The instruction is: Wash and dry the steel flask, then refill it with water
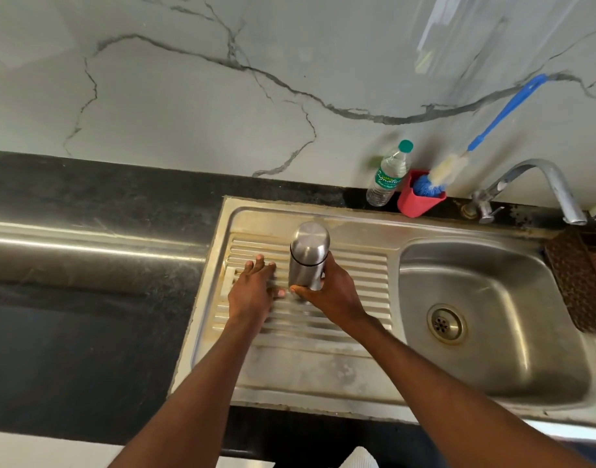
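The steel flask (307,256) stands upright with its cap on, on the ribbed steel drainboard (357,275) left of the sink basin (485,319). My right hand (333,292) grips the flask's lower body from the right, thumb across its base. Just to the flask's left, my left hand (252,288) lies with straight fingers on the drainboard ribs and holds nothing. The tap (542,184) arches over the basin's far right corner; no water runs from it.
A plastic water bottle (389,173) with a green cap leans against the marble wall behind the drainboard. Beside it a red holder (418,201) carries a blue-handled bottle brush (458,160). Black counter (87,265) stretches left. A brown mat (580,282) lies right of the basin.
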`<state>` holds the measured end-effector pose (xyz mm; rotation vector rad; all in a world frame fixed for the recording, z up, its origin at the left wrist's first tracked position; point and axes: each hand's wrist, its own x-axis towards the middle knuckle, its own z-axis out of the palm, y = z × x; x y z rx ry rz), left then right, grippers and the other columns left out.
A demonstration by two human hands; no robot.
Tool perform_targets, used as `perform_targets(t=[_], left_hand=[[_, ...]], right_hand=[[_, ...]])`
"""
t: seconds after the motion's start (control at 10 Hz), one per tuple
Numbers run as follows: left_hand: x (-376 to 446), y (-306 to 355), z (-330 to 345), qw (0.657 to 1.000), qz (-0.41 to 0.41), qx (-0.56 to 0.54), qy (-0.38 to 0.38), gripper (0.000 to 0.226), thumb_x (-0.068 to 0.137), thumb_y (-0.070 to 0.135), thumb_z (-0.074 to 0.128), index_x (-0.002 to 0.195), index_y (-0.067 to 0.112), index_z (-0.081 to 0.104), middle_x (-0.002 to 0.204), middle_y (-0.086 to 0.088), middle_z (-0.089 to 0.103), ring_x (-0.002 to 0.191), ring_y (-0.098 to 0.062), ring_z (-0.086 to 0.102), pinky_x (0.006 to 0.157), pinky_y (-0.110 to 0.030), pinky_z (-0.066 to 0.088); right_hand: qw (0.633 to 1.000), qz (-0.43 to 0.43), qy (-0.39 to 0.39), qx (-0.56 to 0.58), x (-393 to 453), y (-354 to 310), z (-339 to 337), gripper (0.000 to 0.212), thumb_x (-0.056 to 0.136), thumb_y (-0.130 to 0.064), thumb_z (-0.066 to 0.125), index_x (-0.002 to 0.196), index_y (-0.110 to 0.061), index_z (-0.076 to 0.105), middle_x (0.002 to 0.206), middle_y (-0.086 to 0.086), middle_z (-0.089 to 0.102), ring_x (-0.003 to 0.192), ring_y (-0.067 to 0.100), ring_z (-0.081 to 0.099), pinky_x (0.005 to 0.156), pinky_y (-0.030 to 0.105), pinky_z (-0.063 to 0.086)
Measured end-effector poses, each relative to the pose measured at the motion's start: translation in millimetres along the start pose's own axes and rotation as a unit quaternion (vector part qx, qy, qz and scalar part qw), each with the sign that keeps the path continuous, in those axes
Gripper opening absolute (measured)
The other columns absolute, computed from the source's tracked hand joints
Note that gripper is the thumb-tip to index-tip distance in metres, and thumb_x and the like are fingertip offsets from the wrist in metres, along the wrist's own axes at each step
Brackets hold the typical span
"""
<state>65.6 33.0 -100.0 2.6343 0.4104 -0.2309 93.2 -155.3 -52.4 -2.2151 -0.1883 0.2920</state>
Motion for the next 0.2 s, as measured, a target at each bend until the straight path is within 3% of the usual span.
perform_targets(t=[0.1,0.2], left_hand=[[7.1,3.6,-7.4,0.998,0.014,0.001,-0.057,0.075,0.094,0.037,0.076,0.159,0.032,0.040,0.175,0.001,0.018,0.161,-0.025,0.019,0.125,-0.046,0.032],[-6.4,2.1,-8.5,1.000,-0.003,-0.025,0.007,0.064,0.098,0.031,0.068,0.156,0.020,0.044,0.170,-0.007,0.031,0.156,-0.028,0.029,0.125,-0.043,0.030]], right_hand=[[0.999,0.017,-0.047,-0.010,-1.5,14.2,-9.5,0.107,0.068,-0.041,0.091,0.156,-0.036,0.030,0.145,-0.009,0.057,0.125,0.015,0.058,0.096,0.029,0.048],[0.992,0.034,-0.069,-0.101,-15.0,38.1,-39.2,0.112,0.083,-0.030,0.083,0.165,-0.020,0.007,0.171,0.003,0.017,0.153,0.021,0.029,0.115,0.023,0.029]])
